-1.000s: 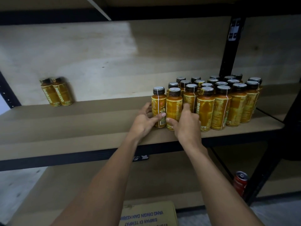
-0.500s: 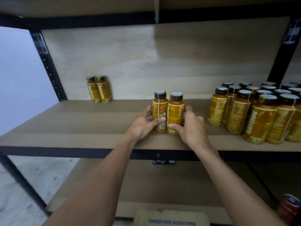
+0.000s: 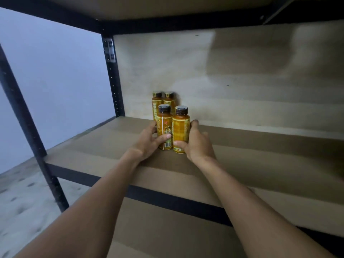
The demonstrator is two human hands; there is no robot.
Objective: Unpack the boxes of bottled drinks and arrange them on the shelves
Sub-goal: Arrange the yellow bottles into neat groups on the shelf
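1. Leftward along the shelf (image 3: 260, 164) go the left bottle (image 3: 164, 125) and the right bottle (image 3: 181, 127). Half a second ago they stood mid-board, well apart from the back pair (image 3: 157, 101). Now they sit just in front of it, near the black upright (image 3: 113, 81).
2. I see my left hand (image 3: 149, 140) curled round the left bottle, thumb across its label, and my right hand (image 3: 195, 144) wrapped round the right bottle. The two bottles touch side by side, and their bases appear to be on the board.
3. The back pair stands against the rear panel, partly hidden by the bottles I hold. I cannot tell whether front and back touch.
4. First risk, as I judge it: a further push could knock the tall, narrow rear pair and tip them.
5. Second risk: a base could catch on the board while sliding. My hands grip low, so the tops are unsupported and a bottle could tilt.
6. Third risk: an uneven release could leave one bottle leaning on its neighbour.
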